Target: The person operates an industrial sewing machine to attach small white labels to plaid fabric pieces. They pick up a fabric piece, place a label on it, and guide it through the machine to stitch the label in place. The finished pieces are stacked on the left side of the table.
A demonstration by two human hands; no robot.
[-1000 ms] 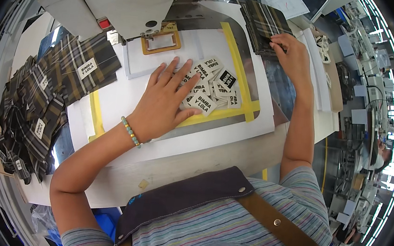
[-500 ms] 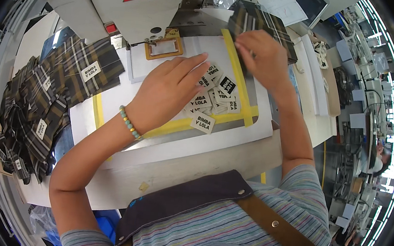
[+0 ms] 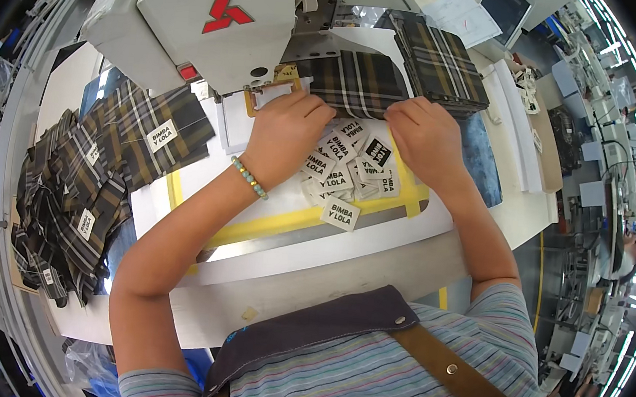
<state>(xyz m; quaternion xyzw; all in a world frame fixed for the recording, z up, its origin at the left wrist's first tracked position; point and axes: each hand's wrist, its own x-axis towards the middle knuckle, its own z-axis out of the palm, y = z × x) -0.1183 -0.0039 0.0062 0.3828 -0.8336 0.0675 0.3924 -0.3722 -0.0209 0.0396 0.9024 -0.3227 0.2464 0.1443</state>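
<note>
A dark plaid fabric piece (image 3: 364,80) lies under the sewing machine's head side, stretched between my two hands. My left hand (image 3: 288,130) pinches its near left corner, close to the tan clamp frame (image 3: 252,103). At the near right corner, my right hand (image 3: 425,136) grips the same piece between thumb and fingers. Just below the fabric, several white labels with black print (image 3: 333,175) lie in a loose heap, with one black label (image 3: 377,151) among them. The fingertips of both hands are partly hidden by the hands themselves.
The white sewing machine head (image 3: 204,27) stands over the work at the upper left. A stack of plaid pieces (image 3: 442,61) sits at the far right. Labelled plaid pieces (image 3: 74,190) pile up on the left. Yellow tape (image 3: 277,225) borders the white work surface.
My right hand has drawn a plaid piece from the stack leftward toward the machine. My left hand has moved up to meet it and now grips its left corner.
</note>
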